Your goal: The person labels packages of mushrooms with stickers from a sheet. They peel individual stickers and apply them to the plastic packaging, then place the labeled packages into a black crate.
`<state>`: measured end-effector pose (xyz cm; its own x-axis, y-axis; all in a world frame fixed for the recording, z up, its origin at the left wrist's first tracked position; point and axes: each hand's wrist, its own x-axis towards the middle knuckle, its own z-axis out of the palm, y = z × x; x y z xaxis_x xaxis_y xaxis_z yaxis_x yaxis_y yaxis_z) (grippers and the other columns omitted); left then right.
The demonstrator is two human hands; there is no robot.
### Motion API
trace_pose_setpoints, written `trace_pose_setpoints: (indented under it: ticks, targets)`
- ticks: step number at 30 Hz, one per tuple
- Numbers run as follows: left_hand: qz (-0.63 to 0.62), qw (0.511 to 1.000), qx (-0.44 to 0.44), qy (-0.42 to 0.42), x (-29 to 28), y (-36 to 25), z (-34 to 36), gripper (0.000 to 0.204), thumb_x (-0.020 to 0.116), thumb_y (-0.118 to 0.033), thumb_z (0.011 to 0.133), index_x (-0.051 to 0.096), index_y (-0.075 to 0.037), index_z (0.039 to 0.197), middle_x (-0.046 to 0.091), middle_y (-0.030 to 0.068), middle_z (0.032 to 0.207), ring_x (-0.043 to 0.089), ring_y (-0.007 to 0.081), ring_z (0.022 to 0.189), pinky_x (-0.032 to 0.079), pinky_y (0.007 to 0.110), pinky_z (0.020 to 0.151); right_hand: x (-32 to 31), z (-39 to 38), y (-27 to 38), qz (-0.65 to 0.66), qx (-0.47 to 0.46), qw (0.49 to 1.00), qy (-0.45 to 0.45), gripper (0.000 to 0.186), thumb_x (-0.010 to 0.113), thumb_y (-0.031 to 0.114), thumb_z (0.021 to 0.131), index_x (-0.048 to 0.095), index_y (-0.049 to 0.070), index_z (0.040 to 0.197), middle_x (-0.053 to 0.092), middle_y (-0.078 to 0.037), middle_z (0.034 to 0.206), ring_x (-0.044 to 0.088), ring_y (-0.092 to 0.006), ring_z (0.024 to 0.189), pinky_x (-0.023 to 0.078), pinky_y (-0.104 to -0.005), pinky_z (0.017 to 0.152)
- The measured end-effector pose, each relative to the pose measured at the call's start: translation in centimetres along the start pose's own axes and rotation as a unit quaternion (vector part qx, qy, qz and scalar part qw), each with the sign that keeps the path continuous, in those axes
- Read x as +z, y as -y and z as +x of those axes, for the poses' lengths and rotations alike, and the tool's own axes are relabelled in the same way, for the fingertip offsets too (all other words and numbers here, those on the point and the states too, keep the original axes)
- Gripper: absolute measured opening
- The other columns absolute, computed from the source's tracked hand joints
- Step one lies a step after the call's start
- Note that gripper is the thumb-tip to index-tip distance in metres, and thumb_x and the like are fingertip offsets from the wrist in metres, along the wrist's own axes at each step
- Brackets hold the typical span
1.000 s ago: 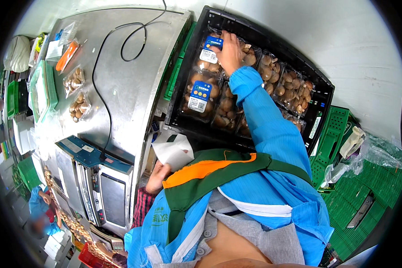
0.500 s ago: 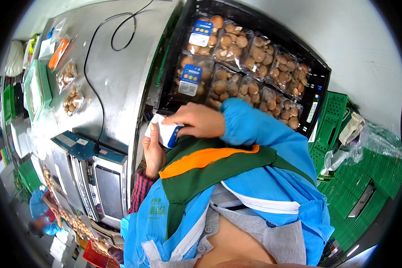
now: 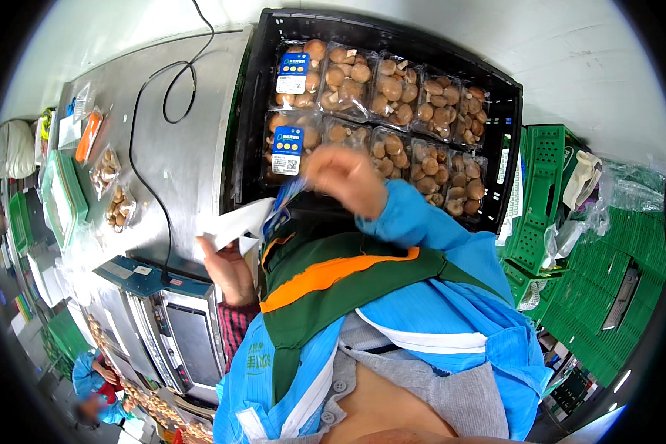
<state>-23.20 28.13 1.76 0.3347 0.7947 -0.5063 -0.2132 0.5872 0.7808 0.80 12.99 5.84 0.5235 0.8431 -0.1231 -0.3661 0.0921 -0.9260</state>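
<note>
My left hand [image 3: 228, 271] is closed on a white sheet of label backing [image 3: 235, 220] beside the steel table's edge. My right hand [image 3: 348, 180], blurred, is closed on a blue label [image 3: 291, 194], lifted to the right of the sheet at the front of a black crate [image 3: 392, 33]. The crate holds two rows of clear packs of brown mushrooms [image 3: 348, 83]. The leftmost packs in both rows carry blue-and-white labels [image 3: 286, 154]; my right hand partly covers the front row.
A steel table [image 3: 174, 155] bears a cable, small mushroom bags [image 3: 117, 209], an orange tool [image 3: 89, 135] and a device [image 3: 185, 333]. Green crates [image 3: 536, 200] stand at right with crumpled plastic [image 3: 640, 185]. Another person in blue [image 3: 89, 377] is at lower left.
My right hand went from the back-left pack down to the sheet in my left hand, and has now risen rightward with a blue label. The crate appears further left in view.
</note>
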Motion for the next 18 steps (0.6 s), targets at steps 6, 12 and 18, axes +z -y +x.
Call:
trace_pose_setpoints:
  ticks: [6, 12, 18]
  targets:
    - [-0.001, 0.987, -0.139, 0.084, 3.2, -2.9, -3.1, 0.043, 0.038, -0.048, 0.1, 0.054, -0.01, 0.11, 0.061, 0.0041, 0.079, 0.061, 0.0205, 0.071, 0.049, 0.039, 0.083, -11.4, 9.7, -3.2, -0.122, -0.112, 0.939, -0.302, 0.02, 0.068, 0.007, 0.084, 0.06, 0.0, 0.101, 0.063, -0.007, 0.089, 0.059, -0.0126, 0.08, 0.049, -0.0262, 0.071]
    - [0.141, 0.937, -0.285, 0.142, 4.9, -3.5, -5.3, 0.076, 0.04, -0.073, 0.085, 0.052, -0.005, 0.119, 0.063, 0.0132, 0.089, 0.066, 0.033, 0.082, 0.053, 0.043, 0.078, -16.3, 14.9, -6.5, -0.289, -0.135, 0.893, -0.318, 0.033, 0.078, 0.004, 0.073, 0.058, 0.002, 0.099, 0.064, -0.011, 0.092, 0.062, -0.0217, 0.084, 0.051, -0.0322, 0.074]
    - [0.153, 0.909, -0.241, 0.304, 4.1, -3.8, -5.9, 0.07, 0.047, -0.059, 0.091, 0.05, 0.001, 0.127, 0.063, 0.0115, 0.107, 0.06, 0.0215, 0.099, 0.048, 0.033, 0.088, -14.7, 14.0, -4.9, -0.592, -0.146, 0.741, -0.281, 0.048, 0.078, 0.016, 0.07, 0.058, 0.004, 0.112, 0.056, -0.017, 0.113, 0.054, -0.037, 0.105, 0.045, -0.0414, 0.09]
